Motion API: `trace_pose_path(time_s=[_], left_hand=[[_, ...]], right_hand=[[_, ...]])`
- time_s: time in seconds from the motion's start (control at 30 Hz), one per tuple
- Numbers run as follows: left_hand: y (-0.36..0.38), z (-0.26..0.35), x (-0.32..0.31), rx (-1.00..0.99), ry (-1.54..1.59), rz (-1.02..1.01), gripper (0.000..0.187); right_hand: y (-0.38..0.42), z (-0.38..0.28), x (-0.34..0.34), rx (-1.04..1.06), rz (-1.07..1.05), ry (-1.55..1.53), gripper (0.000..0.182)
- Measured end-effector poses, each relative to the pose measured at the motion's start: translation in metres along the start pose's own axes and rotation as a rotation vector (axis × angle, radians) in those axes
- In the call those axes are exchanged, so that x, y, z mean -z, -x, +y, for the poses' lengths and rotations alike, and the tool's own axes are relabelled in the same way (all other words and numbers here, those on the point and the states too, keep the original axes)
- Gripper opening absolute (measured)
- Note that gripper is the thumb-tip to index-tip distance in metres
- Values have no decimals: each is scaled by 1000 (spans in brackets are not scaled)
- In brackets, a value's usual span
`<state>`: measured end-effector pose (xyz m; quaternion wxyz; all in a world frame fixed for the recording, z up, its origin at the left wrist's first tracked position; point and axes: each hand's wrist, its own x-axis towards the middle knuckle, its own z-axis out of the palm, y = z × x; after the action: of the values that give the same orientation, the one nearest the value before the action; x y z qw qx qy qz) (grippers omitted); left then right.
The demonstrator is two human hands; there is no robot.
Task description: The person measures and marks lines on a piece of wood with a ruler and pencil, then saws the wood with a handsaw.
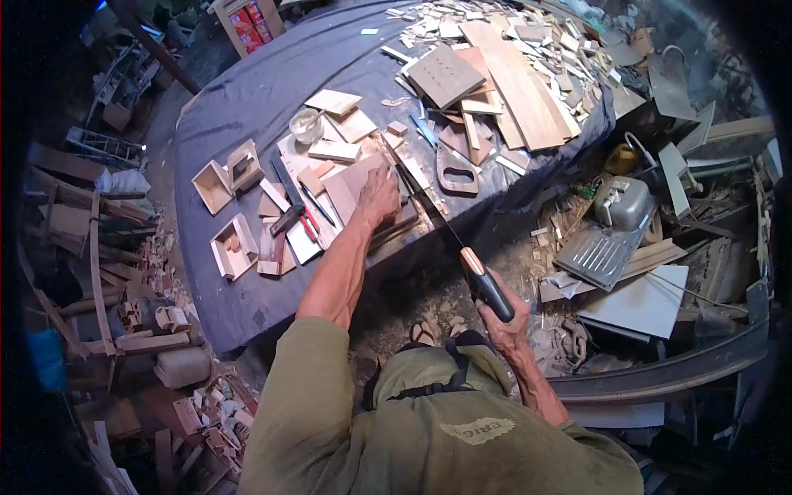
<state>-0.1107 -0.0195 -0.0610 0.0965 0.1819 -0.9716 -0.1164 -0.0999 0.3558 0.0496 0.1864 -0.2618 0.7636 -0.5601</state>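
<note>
My right hand (503, 318) is closed around the black and orange handle of a handsaw (474, 276). Its thin dark blade points away from me over the table's near edge, beside the wood under my left hand. My left hand (379, 196) presses down on a brown wooden board (345, 188), fingers curled near the blade. Whether the teeth touch the wood is too small to tell. Close by lie a small wooden block (397, 129), a glass jar (306, 126), red-handled pliers (309, 224) and a hammer (287, 219).
The cloth-covered table (247, 309) also bears small open wooden boxes (233, 247), a second saw with a wooden handle (456, 175), stacked boards (511, 87) and many offcuts. A metal sink (624, 204) and scrap wood crowd the floor at right; more scrap lies left.
</note>
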Motion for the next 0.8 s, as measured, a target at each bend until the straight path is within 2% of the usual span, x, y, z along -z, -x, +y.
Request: trace_pose_path(time_s=[0.13, 0.27, 0.37, 0.47, 0.5, 0.6, 0.67, 0.7, 0.8], left_hand=[[-4, 7, 1, 62, -4, -41, 35], [-1, 4, -1, 1, -1, 1, 38], [-2, 4, 1, -19, -29, -12, 39], [-7, 2, 2, 42, -67, -130, 41], [1, 4, -5, 19, -65, -104, 41], [-4, -2, -6, -26, -88, 5, 41], [-3, -1, -10, -29, -94, 18, 41], [-4, 9, 4, -9, -143, -96, 39], [-5, 6, 2, 24, -53, -19, 36]], right_hand=[[18, -8, 18, -9, 4, -6, 59], [27, 0, 29, 24, 11, -14, 59], [-2, -4, 12, -56, -5, -43, 59], [-9, -2, 9, -6, 17, -17, 59], [-5, -12, 13, -63, -41, -6, 60], [2, -9, 12, 10, -9, -6, 60], [-9, -15, 13, -41, -47, -15, 60], [-12, -15, 15, -70, -62, -18, 60], [-12, 10, 8, 50, 3, -25, 60]])
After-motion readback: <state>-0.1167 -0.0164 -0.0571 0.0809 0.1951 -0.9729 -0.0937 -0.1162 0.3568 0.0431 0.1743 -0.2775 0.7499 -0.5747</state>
